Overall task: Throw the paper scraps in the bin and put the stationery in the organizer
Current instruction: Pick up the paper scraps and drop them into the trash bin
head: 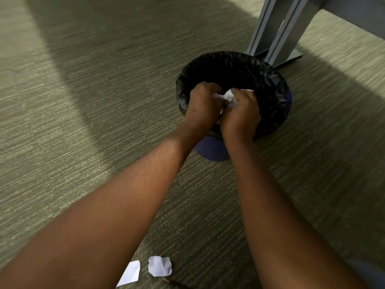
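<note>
A round blue bin (212, 150) lined with a black bag (268, 80) stands on the carpet. Both my hands hover over its mouth, pressed together. My left hand (203, 103) and my right hand (241, 115) are both closed around a wad of crumpled white paper scraps (229, 96), which shows between the fingers. Two more white paper scraps lie flat on the carpet near the bottom edge, one squarish scrap (160, 265) and one narrower scrap (130, 275) to its left. No organizer or stationery is in view.
A grey metal table leg (279, 32) with a flat foot stands right behind the bin. Green-grey carpet (83, 101) covers the floor all around. A thin dark stick-like object (177, 284) lies at the bottom edge below the scraps.
</note>
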Motion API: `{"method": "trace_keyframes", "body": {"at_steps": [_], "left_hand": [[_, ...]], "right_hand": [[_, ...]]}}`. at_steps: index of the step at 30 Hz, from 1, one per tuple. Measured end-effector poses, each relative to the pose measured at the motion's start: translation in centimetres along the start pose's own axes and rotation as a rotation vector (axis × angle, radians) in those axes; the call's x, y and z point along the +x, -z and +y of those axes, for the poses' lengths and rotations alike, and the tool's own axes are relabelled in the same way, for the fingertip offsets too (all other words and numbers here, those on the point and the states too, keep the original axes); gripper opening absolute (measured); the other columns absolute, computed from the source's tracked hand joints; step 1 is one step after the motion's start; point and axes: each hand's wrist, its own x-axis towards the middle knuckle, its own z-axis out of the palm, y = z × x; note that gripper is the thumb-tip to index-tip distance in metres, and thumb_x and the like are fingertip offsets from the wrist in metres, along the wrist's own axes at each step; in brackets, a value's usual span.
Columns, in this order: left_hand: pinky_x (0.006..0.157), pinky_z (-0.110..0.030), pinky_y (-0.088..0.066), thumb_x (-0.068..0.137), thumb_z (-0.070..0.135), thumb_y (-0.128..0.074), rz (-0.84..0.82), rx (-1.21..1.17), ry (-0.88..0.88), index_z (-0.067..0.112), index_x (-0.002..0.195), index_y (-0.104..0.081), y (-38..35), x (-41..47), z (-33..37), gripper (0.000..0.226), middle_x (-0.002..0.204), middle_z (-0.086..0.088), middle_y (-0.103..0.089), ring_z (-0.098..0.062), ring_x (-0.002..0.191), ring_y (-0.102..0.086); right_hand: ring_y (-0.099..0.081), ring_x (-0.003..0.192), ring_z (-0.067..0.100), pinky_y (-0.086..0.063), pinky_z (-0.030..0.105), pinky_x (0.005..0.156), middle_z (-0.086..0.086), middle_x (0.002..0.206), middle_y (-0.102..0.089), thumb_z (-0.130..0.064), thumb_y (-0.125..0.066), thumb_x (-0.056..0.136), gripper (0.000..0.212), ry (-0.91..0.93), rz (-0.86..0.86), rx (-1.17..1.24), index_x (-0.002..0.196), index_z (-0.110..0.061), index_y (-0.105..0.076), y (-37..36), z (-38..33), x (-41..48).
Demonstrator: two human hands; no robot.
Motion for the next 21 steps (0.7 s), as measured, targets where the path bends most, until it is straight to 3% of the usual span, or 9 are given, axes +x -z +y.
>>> {"method": "trace_keyframes", "body": {"at_steps": [4,8,12,18,21], "left_hand": [[0.08,-0.025,-0.046,0.072,0.001,-0.067,0.017,0.023,-0.041,-0.006,0.097,-0.068,0.4,-0.6,0.2,0.026,0.101,-0.02,-0.07,-0.028,0.094,-0.064],[0.084,-0.01,-0.033,0.069,-0.003,-0.068,0.016,0.058,-0.055,-0.001,0.109,-0.067,1.1,-1.1,-0.2,0.04,0.115,-0.016,-0.067,-0.025,0.112,-0.059],[0.081,-0.001,-0.029,0.074,-0.001,-0.064,0.126,0.023,-0.071,0.002,0.104,-0.069,2.4,-2.1,-0.3,0.03,0.111,-0.012,-0.07,-0.022,0.106,-0.063],[0.069,0.001,-0.037,0.082,0.002,-0.061,0.342,0.022,0.003,0.007,0.088,-0.073,4.8,-6.1,-3.3,0.014,0.09,-0.004,-0.073,0.002,0.078,-0.056],[0.077,-0.02,-0.048,0.084,0.008,-0.06,0.398,0.093,0.063,0.008,0.09,-0.073,5.4,-8.1,-5.9,0.014,0.09,-0.006,-0.073,-0.014,0.083,-0.064]], "right_hand": [[-0.062,0.104,0.025,-0.043,0.026,0.088,0.011,0.119,-0.064,0.0,-0.054,0.088,0.036,-0.001,-0.016,0.016,0.123,-0.004,-0.06,0.1,0.3,-0.4],[-0.064,0.097,0.025,-0.041,0.025,0.071,0.008,0.11,-0.068,-0.003,-0.051,0.09,0.023,0.008,0.013,-0.004,0.106,-0.006,-0.067,0.7,0.0,-1.1],[-0.065,0.104,0.021,-0.049,0.033,0.082,0.001,0.116,-0.07,-0.012,-0.054,0.092,0.026,-0.016,0.094,-0.005,0.113,-0.014,-0.068,0.9,-0.5,-1.9],[-0.063,0.083,0.025,-0.044,0.034,0.07,-0.002,0.1,-0.074,-0.016,-0.058,0.089,0.014,0.174,0.231,0.036,0.093,-0.014,-0.072,0.0,-3.5,-7.1],[-0.063,0.081,0.029,-0.042,0.036,0.066,0.001,0.099,-0.073,-0.014,-0.059,0.09,0.013,0.247,0.208,0.054,0.09,-0.011,-0.071,-0.8,-4.0,-10.6]]}}
